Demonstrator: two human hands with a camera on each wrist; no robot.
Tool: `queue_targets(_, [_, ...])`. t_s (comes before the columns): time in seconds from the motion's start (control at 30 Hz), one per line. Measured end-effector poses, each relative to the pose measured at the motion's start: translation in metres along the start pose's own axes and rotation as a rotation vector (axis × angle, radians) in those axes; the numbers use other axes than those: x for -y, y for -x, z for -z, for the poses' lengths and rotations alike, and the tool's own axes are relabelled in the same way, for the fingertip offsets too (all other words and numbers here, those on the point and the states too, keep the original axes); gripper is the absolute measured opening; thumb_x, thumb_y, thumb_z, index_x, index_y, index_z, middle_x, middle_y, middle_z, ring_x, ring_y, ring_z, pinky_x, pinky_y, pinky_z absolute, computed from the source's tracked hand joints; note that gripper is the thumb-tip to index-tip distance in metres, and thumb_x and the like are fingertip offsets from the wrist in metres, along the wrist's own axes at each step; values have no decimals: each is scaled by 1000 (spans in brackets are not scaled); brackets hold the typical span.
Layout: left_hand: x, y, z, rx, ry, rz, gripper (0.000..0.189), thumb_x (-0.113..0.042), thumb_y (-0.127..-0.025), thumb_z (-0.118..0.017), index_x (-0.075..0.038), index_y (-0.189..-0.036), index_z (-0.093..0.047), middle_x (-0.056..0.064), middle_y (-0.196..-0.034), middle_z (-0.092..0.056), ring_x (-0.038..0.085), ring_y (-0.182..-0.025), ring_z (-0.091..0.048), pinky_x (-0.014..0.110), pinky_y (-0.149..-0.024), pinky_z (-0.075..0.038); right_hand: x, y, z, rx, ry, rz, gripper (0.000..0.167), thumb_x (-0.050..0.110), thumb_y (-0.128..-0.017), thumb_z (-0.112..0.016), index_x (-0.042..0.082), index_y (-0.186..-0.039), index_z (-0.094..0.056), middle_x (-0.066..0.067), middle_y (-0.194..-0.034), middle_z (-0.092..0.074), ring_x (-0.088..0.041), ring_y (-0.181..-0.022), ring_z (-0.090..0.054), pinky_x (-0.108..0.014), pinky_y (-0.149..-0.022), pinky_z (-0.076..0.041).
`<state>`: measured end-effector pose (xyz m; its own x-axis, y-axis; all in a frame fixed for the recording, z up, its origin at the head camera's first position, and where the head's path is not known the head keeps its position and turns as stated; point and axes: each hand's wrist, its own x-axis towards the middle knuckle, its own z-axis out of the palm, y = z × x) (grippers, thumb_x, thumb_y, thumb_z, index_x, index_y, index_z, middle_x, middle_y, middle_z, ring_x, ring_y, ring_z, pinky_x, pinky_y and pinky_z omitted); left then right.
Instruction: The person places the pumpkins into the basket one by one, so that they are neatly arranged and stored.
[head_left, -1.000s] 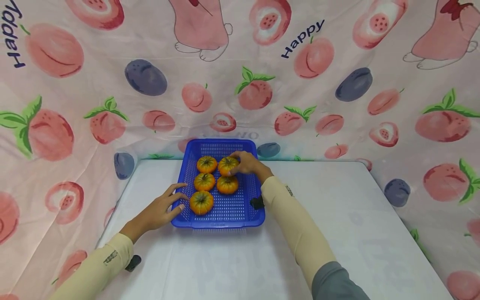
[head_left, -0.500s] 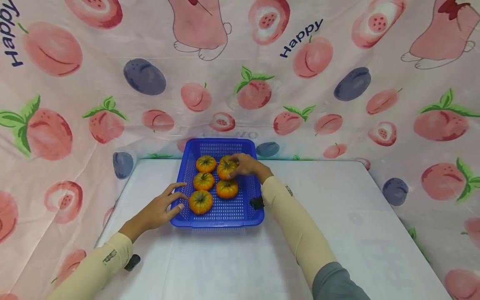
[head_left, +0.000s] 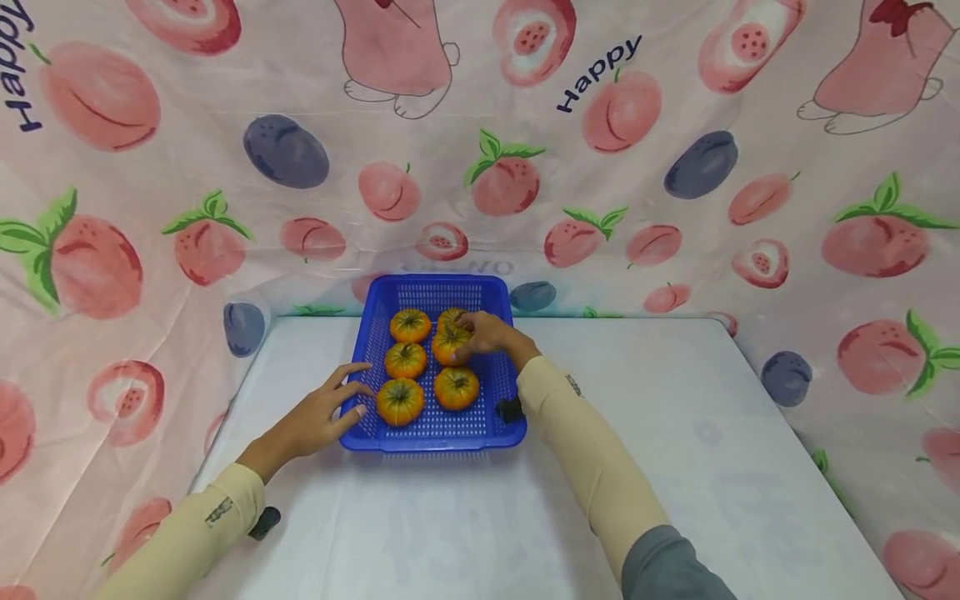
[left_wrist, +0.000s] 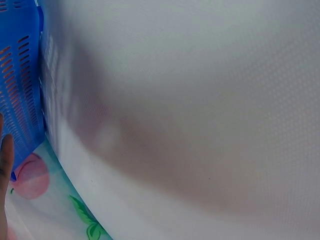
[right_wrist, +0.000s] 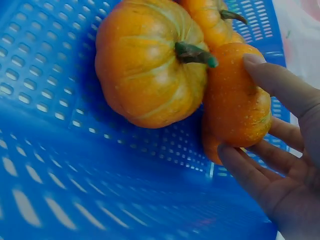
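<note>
A blue slotted plastic basket (head_left: 433, 445) holds several small orange pumpkins. My right hand (head_left: 489, 332) reaches inside and grips a pumpkin (head_left: 447, 346) in the right-hand row, thumb and fingers around its sides in the right wrist view. Behind it another pumpkin (head_left: 451, 317) is partly hidden, and a third pumpkin (head_left: 456, 388) sits nearer to me. Three pumpkins line the left side, the nearest pumpkin (head_left: 400, 402) lying close to my left hand (head_left: 318, 418). That hand's fingers are spread and relaxed at the basket's left rim; whether they press it cannot be told.
The basket stands near the far edge of a white table (head_left: 630, 467). A fruit-printed cloth (head_left: 480, 108) hangs behind and at both sides. Dark small devices (head_left: 510, 409) sit at both wrists.
My right hand has drawn its pumpkin slightly toward me, and the pumpkin in front has shifted nearer too. The one behind has come into view. My left hand stays at the rim.
</note>
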<state>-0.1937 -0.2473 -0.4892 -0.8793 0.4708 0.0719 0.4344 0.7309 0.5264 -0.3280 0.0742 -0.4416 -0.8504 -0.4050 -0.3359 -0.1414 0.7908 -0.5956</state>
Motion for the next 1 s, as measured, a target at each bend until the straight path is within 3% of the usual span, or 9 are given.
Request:
queue_targets(0.6, [-3, -3, -1, 13, -5, -2, 30, -29, -99, -59, -19, -128, -63, 6, -162, -29, 47, -140, -42, 64, -102, -47, -2, -5, -21, 34, 94, -84, 74, 33, -83, -82, 10, -145, -49, -12, -148, -52, -30, -137, -48, -48, -117, -38])
queue_targets(0.83, [-1, -3, -3, 14, -10, -17, 30, -30, -99, -58, -19, -127, -63, 6, -161, -29, 47, -138, -44, 64, -101, -48, 1, 2, -16, 44, 68, -83, 80, 37, -82, -82, 11, -149, -45, -14, -150, -49, -32, -138, -47, -50, -117, -38])
queue_targets(1.0, [3, -2, -1, -2, -35, -32, 29, -32, -100, -58, -20, -126, -63, 6, -160, -31, 47, -136, -48, 64, -101, -48, 10, 9, 0, 48, 65, -13, 82, 38, -84, -81, 11, -151, -42, -16, -149, -50, -33, -137, -47, -51, -115, -41])
